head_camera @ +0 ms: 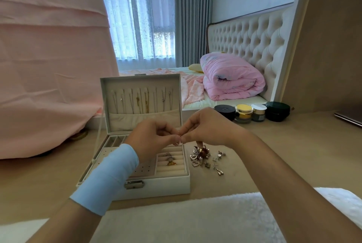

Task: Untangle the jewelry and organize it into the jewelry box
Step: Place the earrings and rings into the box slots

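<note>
The jewelry box (166, 184) sits open in front of you, white outside and cream-lined inside, its lid (141, 84) standing upright at the back. Thin silver and gold chains (141, 98) hang in a row inside that lid, their lower ends tucked into a fabric pocket. In the box's tray, the right-hand part is a set of padded rolls holding a few rings (169, 159), one of them gold. The left-hand part is a pale panel dotted with small holes, partly hidden under your left wrist. Just beside the box's right wall, on the table (274, 154), lies the jewelry pile (202, 155): open silver hearts, small drop earrings and a dark red piece, bunched together, with a few bits scattered on the side away from the box.

Your left hand (154, 138) and right hand (204, 128) meet above the box's right rear corner, fingertips touching. Both are curled closed, thumb against forefinger, pinching the same small silver loop (179, 141), which shows just below the fingertips. Whether it is a ring or an earring cannot be told. A light blue cuff (109, 176) wraps your left wrist, which crosses over the box's front left corner. Behind the box, to its right, stands a row of four cosmetic jars (251, 112).
</note>
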`<state>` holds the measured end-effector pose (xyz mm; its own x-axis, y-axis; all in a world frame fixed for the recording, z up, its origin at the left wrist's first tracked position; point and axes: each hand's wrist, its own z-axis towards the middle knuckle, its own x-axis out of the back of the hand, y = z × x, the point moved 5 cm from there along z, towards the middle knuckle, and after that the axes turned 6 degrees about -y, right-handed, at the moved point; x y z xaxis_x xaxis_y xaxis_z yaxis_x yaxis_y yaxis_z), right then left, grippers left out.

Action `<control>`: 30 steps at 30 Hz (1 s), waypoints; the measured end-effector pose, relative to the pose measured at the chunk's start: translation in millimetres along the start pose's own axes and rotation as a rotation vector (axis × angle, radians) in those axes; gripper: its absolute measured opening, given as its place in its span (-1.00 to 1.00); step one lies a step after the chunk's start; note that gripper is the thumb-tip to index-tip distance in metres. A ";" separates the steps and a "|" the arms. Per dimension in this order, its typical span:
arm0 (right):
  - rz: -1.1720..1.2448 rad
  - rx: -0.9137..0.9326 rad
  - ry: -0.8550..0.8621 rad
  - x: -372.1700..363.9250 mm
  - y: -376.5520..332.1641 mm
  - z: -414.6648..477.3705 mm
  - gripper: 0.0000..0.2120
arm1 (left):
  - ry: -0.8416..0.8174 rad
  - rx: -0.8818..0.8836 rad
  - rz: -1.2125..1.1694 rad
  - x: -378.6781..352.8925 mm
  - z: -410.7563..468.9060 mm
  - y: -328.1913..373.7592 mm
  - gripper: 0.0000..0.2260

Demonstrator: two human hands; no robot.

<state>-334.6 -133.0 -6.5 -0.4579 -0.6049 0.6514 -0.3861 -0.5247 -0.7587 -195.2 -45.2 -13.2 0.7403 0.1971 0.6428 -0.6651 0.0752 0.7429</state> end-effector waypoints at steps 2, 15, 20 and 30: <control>-0.040 -0.004 -0.049 -6.6 -8.3 -3.8 -0.94 | -0.027 -0.002 0.036 5.0 -8.4 -2.1 -0.92; -0.321 -0.092 -0.250 -46.0 -26.2 -8.6 -0.89 | -0.024 -0.135 0.107 4.6 -45.9 -26.1 -0.92; -0.375 -0.089 -0.248 -47.1 -28.8 -9.3 -0.94 | -0.075 -0.137 0.180 3.9 -41.2 -26.4 -0.94; -0.495 -0.053 -0.212 -51.8 -35.0 -9.3 -0.97 | -0.091 -0.170 0.222 4.0 -37.7 -30.3 -0.92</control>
<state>-304.8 -77.8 -13.7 -0.0411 -0.4037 0.9140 -0.5568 -0.7503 -0.3564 -175.8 -9.9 -40.2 0.5752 0.1388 0.8061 -0.8132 0.2043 0.5450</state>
